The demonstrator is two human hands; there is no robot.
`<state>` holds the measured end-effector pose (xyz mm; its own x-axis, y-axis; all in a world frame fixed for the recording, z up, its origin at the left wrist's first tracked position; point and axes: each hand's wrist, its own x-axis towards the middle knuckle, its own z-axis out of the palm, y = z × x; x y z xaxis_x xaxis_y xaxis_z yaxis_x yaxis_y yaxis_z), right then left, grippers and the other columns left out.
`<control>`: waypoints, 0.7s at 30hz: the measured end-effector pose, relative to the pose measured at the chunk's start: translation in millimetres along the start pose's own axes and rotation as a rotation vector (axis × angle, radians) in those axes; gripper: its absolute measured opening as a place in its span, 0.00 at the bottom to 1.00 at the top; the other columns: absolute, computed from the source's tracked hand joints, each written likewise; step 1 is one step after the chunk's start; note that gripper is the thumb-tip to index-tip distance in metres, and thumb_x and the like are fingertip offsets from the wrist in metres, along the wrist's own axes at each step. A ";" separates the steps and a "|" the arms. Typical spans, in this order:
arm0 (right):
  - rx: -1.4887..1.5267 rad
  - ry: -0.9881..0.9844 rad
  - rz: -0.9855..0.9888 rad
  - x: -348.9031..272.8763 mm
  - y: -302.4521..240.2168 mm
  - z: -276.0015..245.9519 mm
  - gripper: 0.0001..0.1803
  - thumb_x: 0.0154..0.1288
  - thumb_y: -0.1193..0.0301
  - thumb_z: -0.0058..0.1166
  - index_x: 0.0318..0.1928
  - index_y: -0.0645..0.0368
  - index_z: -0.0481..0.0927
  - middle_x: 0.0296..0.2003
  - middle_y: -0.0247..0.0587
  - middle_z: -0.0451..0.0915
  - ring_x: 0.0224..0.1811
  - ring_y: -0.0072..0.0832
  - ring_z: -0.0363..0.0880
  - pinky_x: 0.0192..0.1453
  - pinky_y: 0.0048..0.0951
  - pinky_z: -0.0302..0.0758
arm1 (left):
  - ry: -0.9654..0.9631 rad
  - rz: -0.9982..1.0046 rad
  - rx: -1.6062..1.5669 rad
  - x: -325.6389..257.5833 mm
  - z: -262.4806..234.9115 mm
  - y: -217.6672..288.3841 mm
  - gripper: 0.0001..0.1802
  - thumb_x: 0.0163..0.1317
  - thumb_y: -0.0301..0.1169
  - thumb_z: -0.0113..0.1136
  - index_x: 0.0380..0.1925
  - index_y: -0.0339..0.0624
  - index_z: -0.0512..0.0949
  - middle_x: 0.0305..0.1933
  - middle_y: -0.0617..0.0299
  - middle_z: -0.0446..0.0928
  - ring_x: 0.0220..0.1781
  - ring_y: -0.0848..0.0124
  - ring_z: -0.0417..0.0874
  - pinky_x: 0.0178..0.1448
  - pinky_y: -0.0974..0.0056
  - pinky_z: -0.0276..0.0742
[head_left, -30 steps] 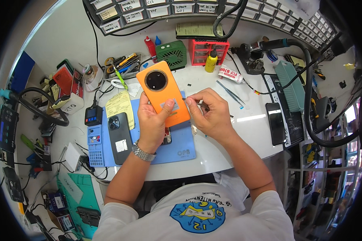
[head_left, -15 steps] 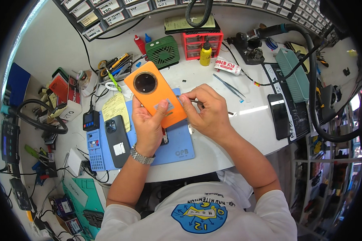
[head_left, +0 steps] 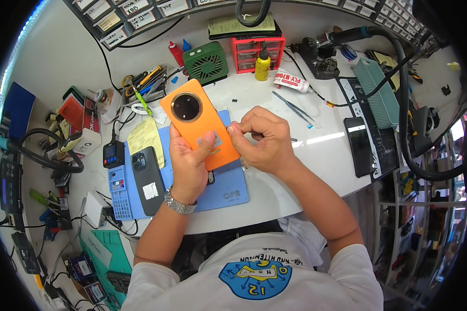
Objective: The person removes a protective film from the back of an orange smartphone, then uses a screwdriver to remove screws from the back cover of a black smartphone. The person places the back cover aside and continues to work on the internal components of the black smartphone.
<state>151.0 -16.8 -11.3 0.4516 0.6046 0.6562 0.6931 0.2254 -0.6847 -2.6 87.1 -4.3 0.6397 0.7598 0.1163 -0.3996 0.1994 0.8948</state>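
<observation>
Orange phone [head_left: 205, 122], head view: gripped by the left hand [head_left: 188, 168] over the blue mat [head_left: 224, 180]. Right hand [head_left: 267, 140], fingers closed on a dark tool [head_left: 294, 139], now hides its tip (so edge contact is unclear).

We looked down on a white table [head_left: 316, 166]. On it we saw a blue mat [head_left: 228, 186], tweezers [head_left: 294, 108] and a tube [head_left: 290, 81].

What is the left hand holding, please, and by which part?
The left hand grips an orange rectangular phone by its lower left edge, thumb on its back.
</observation>
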 end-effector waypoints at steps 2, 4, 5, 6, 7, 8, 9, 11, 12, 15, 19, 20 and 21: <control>0.145 -0.039 0.028 2.1 5.1 -2.2 0.08 0.61 0.75 0.74 0.29 0.58 0.85 0.27 0.34 0.77 0.19 0.28 0.76 0.22 0.32 0.69 | -0.030 -0.140 -0.074 4.4 -5.5 7.1 0.31 0.75 0.18 0.65 0.73 0.43 0.66 0.63 0.61 0.81 0.61 0.72 0.86 0.66 0.61 0.87; 0.153 -0.031 -0.030 2.3 5.4 -2.1 0.08 0.60 0.76 0.74 0.29 0.58 0.85 0.26 0.33 0.77 0.19 0.26 0.75 0.23 0.31 0.69 | -0.033 -0.212 -0.067 5.7 -8.6 8.9 0.31 0.75 0.19 0.66 0.73 0.43 0.66 0.62 0.61 0.82 0.61 0.71 0.87 0.66 0.60 0.87; 0.076 -0.031 -0.062 2.1 4.2 -3.2 0.08 0.60 0.77 0.74 0.29 0.59 0.85 0.27 0.34 0.78 0.19 0.25 0.75 0.23 0.30 0.69 | -0.028 -0.185 -0.024 5.6 -7.6 10.0 0.31 0.74 0.19 0.66 0.73 0.43 0.67 0.62 0.61 0.82 0.60 0.71 0.87 0.66 0.60 0.87; 0.001 -0.031 -0.092 1.3 2.5 -3.9 0.08 0.60 0.77 0.74 0.29 0.59 0.85 0.27 0.35 0.79 0.20 0.23 0.75 0.23 0.30 0.68 | -0.021 -0.160 0.020 4.6 -6.2 11.2 0.31 0.74 0.19 0.67 0.73 0.43 0.67 0.62 0.61 0.82 0.59 0.71 0.87 0.66 0.60 0.87; -0.074 -0.031 -0.123 0.1 1.6 -3.8 0.08 0.60 0.78 0.74 0.29 0.60 0.85 0.27 0.35 0.80 0.20 0.22 0.75 0.24 0.29 0.68 | -0.015 -0.135 0.064 3.2 -5.0 11.7 0.31 0.74 0.19 0.67 0.73 0.43 0.67 0.63 0.61 0.82 0.59 0.71 0.87 0.66 0.60 0.87; -0.065 -0.032 -0.112 -1.5 2.0 -2.5 0.08 0.60 0.78 0.74 0.29 0.60 0.85 0.28 0.35 0.80 0.20 0.22 0.75 0.24 0.29 0.68 | -0.006 -0.118 0.071 1.5 -3.9 11.1 0.31 0.74 0.19 0.67 0.72 0.43 0.68 0.62 0.61 0.82 0.58 0.71 0.87 0.66 0.60 0.87; -0.059 -0.030 -0.104 -2.0 2.6 -2.1 0.08 0.60 0.78 0.74 0.29 0.60 0.85 0.28 0.36 0.81 0.20 0.22 0.75 0.24 0.29 0.68 | -0.002 -0.098 0.078 0.7 -1.7 10.4 0.30 0.74 0.19 0.66 0.72 0.42 0.68 0.62 0.60 0.83 0.58 0.71 0.87 0.66 0.59 0.87; 0.030 -0.056 -0.046 -1.5 3.9 -2.5 0.07 0.59 0.77 0.74 0.29 0.60 0.86 0.28 0.35 0.81 0.19 0.24 0.75 0.23 0.29 0.68 | 0.004 -0.118 0.050 1.3 -1.7 9.9 0.30 0.73 0.18 0.66 0.72 0.41 0.70 0.61 0.60 0.83 0.58 0.71 0.88 0.66 0.59 0.87; 0.112 -0.084 0.003 -0.4 4.8 -3.5 0.07 0.59 0.77 0.74 0.29 0.59 0.86 0.28 0.34 0.80 0.19 0.25 0.75 0.23 0.29 0.68 | 0.004 -0.157 0.014 3.8 -4.1 10.4 0.30 0.73 0.18 0.65 0.72 0.41 0.70 0.61 0.59 0.83 0.57 0.71 0.88 0.65 0.59 0.88; 0.209 -0.112 0.038 -0.7 4.8 -4.1 0.06 0.58 0.77 0.73 0.29 0.59 0.86 0.28 0.34 0.80 0.19 0.27 0.75 0.23 0.29 0.68 | -0.012 -0.229 -0.031 5.9 -11.0 10.8 0.30 0.73 0.17 0.66 0.72 0.41 0.70 0.61 0.59 0.83 0.57 0.70 0.89 0.65 0.59 0.88; -0.050 -0.115 -0.149 -2.9 0.4 -7.6 0.06 0.58 0.78 0.74 0.29 0.60 0.86 0.28 0.38 0.81 0.20 0.27 0.76 0.24 0.28 0.69 | 0.004 -0.197 0.047 4.1 -6.0 13.1 0.31 0.72 0.18 0.66 0.73 0.40 0.71 0.61 0.58 0.84 0.57 0.69 0.89 0.66 0.58 0.87; 0.009 -0.126 -0.126 -3.5 2.6 -6.9 0.06 0.58 0.77 0.75 0.30 0.60 0.87 0.28 0.38 0.81 0.21 0.28 0.77 0.25 0.29 0.70 | -0.008 -0.214 0.029 4.2 -7.5 13.0 0.31 0.72 0.18 0.67 0.73 0.40 0.71 0.60 0.58 0.85 0.57 0.69 0.89 0.66 0.58 0.87; 0.065 -0.135 -0.103 -3.7 6.1 -6.4 0.06 0.58 0.77 0.75 0.30 0.60 0.87 0.28 0.38 0.81 0.22 0.29 0.78 0.26 0.29 0.71 | -0.022 -0.231 0.010 5.4 -9.1 13.5 0.31 0.72 0.18 0.67 0.73 0.40 0.71 0.60 0.58 0.85 0.57 0.69 0.89 0.65 0.58 0.87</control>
<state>157.1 -22.5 -15.8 0.2974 0.6714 0.6788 0.6919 0.3384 -0.6378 -10.5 99.6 4.5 0.7278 0.6809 -0.0822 -0.2349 0.3601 0.9028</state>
